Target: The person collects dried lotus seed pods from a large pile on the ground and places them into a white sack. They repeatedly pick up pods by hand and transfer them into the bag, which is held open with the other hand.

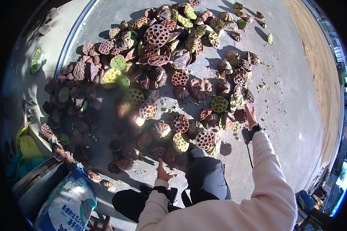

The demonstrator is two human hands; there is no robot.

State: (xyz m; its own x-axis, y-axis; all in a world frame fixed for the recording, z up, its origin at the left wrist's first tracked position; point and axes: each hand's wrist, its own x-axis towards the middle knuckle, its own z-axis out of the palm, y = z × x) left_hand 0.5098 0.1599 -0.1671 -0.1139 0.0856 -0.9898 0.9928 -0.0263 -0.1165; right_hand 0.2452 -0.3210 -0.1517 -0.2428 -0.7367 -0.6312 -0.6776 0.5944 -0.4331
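Note:
Many dried lotus seed pods lie heaped and scattered on the concrete floor before me. At the right edge of the scatter is my right hand point(250, 116), fingers stretched forward and apart. A dark seed pod point(240, 115) lies just left of its fingers; I cannot tell whether they touch. My left hand point(164, 173) hovers above my lap with thumb and fingers spread and nothing in it. Between the hands lie a pale-rimmed pod point(205, 140) and a yellow-green pod point(181, 142). Farther off, a large pinkish pod point(156, 35) tops the main heap.
Loose green seeds point(261, 86) dot the concrete floor point(289, 115) on the right. A printed woven sack point(68, 199) stands at lower left beside a metal-edged trough point(36, 173). A yellow-and-teal bag point(29, 147) lies beyond it. Spread brown grain point(321, 72) borders the right side.

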